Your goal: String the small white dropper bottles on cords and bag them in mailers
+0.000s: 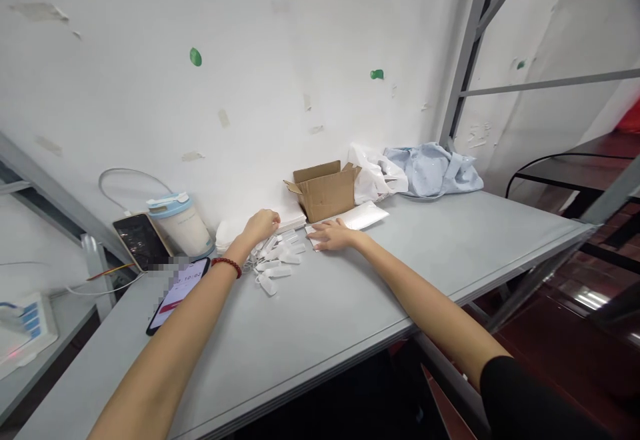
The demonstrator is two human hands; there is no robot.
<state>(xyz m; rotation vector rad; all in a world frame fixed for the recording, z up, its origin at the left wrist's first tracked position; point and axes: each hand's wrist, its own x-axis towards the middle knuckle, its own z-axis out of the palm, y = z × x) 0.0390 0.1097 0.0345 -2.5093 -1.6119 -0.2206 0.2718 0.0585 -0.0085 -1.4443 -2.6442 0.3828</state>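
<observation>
My left hand [261, 225], with a red beaded bracelet [227, 265] on its wrist, is over the far side of a pile of small translucent white tags with strings [277, 271]. Its fingers are curled together; what they hold, if anything, is hidden. Just behind it lies a low stack of white paper-like sheets [293, 221]. My right hand [331, 235] rests palm down with fingers spread on a small white piece [315, 243], perhaps paper, in front of the cardboard box. Beside this hand lies a flat white packet [369, 215].
An open cardboard box [330, 193] stands against the wall, with a white plastic bag [373, 177] and a light blue cloth bag [435, 170] to its right. At left are a lidded cup [185, 227], a propped phone [141, 241] and a flat phone [173, 300] on the grey table [310, 333].
</observation>
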